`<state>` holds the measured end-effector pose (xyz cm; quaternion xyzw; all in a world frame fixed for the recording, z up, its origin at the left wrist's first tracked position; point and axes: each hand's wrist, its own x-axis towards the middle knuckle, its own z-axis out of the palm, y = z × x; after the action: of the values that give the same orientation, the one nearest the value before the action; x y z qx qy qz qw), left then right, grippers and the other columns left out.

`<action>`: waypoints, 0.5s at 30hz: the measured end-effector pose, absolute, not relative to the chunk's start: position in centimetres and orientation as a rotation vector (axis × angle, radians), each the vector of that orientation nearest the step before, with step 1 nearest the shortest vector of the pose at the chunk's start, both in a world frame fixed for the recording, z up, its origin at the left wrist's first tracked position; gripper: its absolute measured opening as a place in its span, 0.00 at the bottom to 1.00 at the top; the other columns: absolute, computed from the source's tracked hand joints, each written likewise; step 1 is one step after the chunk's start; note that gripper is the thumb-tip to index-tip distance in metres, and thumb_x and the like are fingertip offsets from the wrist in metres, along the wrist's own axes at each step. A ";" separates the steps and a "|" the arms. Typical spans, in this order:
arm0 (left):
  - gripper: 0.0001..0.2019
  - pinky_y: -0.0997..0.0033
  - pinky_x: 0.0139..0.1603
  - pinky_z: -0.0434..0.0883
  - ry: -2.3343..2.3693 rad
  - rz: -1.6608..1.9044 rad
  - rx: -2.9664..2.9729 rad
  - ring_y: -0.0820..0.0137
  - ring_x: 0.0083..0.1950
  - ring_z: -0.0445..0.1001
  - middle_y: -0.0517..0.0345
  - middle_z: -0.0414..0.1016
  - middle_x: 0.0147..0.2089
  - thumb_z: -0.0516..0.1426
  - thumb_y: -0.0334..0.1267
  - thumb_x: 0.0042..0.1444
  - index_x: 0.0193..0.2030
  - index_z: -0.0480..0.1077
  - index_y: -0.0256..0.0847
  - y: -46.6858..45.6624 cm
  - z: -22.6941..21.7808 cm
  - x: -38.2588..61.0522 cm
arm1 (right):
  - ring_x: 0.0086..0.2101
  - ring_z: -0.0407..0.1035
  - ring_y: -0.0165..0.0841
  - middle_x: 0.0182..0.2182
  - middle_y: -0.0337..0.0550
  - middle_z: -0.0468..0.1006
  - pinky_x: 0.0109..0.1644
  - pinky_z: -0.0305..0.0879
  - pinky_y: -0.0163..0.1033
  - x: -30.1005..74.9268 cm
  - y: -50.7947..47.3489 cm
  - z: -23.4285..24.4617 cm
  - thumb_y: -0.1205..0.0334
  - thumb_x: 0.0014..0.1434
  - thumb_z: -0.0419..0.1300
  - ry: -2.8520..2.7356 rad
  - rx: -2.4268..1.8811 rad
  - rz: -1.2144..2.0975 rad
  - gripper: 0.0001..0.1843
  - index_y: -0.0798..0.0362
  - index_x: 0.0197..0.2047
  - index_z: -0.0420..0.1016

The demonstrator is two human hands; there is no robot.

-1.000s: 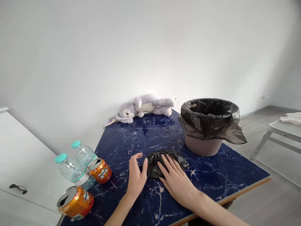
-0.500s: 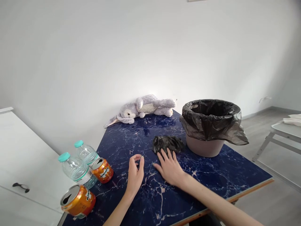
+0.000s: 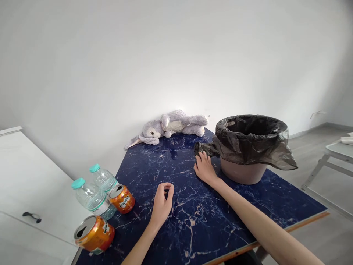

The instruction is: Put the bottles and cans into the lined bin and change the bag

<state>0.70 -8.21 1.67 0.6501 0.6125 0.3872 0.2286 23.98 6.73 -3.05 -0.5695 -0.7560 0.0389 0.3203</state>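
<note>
My right hand (image 3: pixel 205 169) rests its fingertips on the near side of a crumpled black plastic bag (image 3: pixel 209 149); the fingers are slightly bent and apart, not wrapped round it. That bag lies on the table beside a pinkish bin (image 3: pixel 244 172), whose black liner (image 3: pixel 250 149) folds over the rim. Nearer to me, my left hand (image 3: pixel 163 204) hovers at or just over the tabletop, thumb and fingers curled together into a loop with nothing visible inside. To its left stand two open orange Mirinda cans, one farther (image 3: pixel 122 198) and one nearer (image 3: pixel 95 235).
Two clear bottles with teal caps, one in front (image 3: pixel 92 198) and one behind (image 3: pixel 103 178), stand by the cans. A grey plush bunny (image 3: pixel 173 125) lies against the wall. The blue marbled table (image 3: pixel 190 235) has a wooden front edge. A white cabinet (image 3: pixel 27 184) stands left.
My right hand has pushed the black bag away and to the right, up against the bin. My left hand stays near the same spot, still curled.
</note>
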 end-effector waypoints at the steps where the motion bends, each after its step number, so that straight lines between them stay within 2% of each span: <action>1: 0.18 0.58 0.55 0.73 1.681 1.052 1.852 0.58 0.54 0.78 0.49 0.79 0.51 0.51 0.56 0.71 0.48 0.72 0.46 -7.9 1.6 0.6 | 0.74 0.48 0.55 0.72 0.65 0.60 0.75 0.50 0.63 23.6 6.3 -3.1 0.65 0.72 0.49 -2.042 -1.412 0.114 0.24 0.61 0.66 0.70; 4: 0.15 0.59 0.55 0.73 1.662 0.995 2.049 0.61 0.51 0.79 0.51 0.80 0.49 0.51 0.52 0.71 0.46 0.72 0.45 -6.0 1.6 0.3 | 0.66 0.66 0.42 0.66 0.53 0.73 0.72 0.61 0.48 22.7 5.4 -2.9 0.65 0.71 0.52 -2.187 -1.174 0.171 0.20 0.52 0.60 0.77; 6: 0.13 0.61 0.52 0.74 1.653 0.948 2.126 0.63 0.46 0.79 0.52 0.80 0.47 0.52 0.49 0.70 0.46 0.72 0.45 -4.0 1.7 0.1 | 0.62 0.71 0.40 0.62 0.50 0.77 0.69 0.65 0.46 22.3 5.1 -2.7 0.65 0.71 0.52 -2.223 -1.097 0.206 0.18 0.51 0.58 0.79; 9: 0.12 0.63 0.43 0.73 1.683 0.896 2.153 0.66 0.34 0.76 0.56 0.79 0.38 0.52 0.47 0.70 0.47 0.72 0.44 -1.5 1.6 -0.2 | 0.62 0.71 0.43 0.63 0.52 0.76 0.68 0.67 0.49 22.2 5.0 -2.7 0.64 0.72 0.52 -2.220 -1.079 0.243 0.19 0.52 0.60 0.77; 11: 0.12 0.64 0.39 0.71 1.707 0.855 2.180 0.66 0.30 0.73 0.59 0.76 0.33 0.50 0.46 0.71 0.48 0.72 0.44 -0.9 1.4 -0.2 | 0.63 0.70 0.45 0.65 0.53 0.75 0.68 0.67 0.50 22.3 5.0 -2.8 0.64 0.72 0.52 -2.219 -1.077 0.265 0.20 0.53 0.62 0.76; 15: 0.11 0.61 0.45 0.69 1.662 0.758 2.310 0.61 0.39 0.74 0.58 0.73 0.35 0.52 0.45 0.71 0.47 0.73 0.46 -2.0 1.3 0.0 | 0.65 0.68 0.46 0.66 0.54 0.73 0.70 0.65 0.51 22.4 4.9 -2.9 0.64 0.73 0.51 -2.222 -1.075 0.301 0.21 0.54 0.65 0.73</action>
<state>-0.05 -2.04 1.29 0.7807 0.5616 0.2560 0.0980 22.39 4.93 -2.86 -0.4092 -0.8461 0.1148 0.3218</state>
